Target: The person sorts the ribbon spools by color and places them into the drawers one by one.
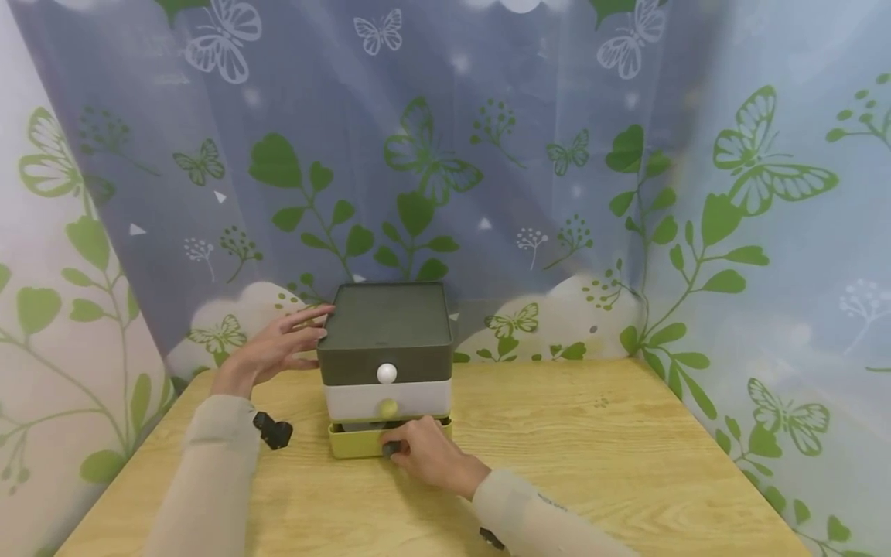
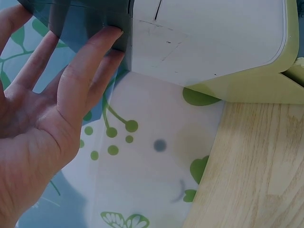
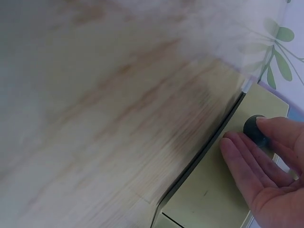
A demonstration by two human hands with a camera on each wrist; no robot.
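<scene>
A three-tier drawer box stands on the table, with a dark grey top drawer (image 1: 351,367), a white middle drawer (image 1: 348,402) and a yellow-green bottom drawer (image 1: 355,444). The bottom drawer sticks out a little at the front, leaving a gap along its upper edge. My right hand (image 1: 428,452) pinches its dark round knob (image 3: 255,129) between thumb and fingers. Extended fingers of my left hand (image 1: 274,348) touch the left side of the dark upper tier; in the left wrist view the fingertips (image 2: 114,32) rest against that wall. What the drawers contain is hidden.
Wood-grain table (image 1: 592,464) surrounds the box, with its back edge just behind. Patterned curtains (image 1: 515,193) with leaves and butterflies hang behind and at both sides. The box has a flat dark lid (image 1: 390,313). A white knob (image 1: 387,374) and a yellow-green knob (image 1: 388,408) project from the upper drawers.
</scene>
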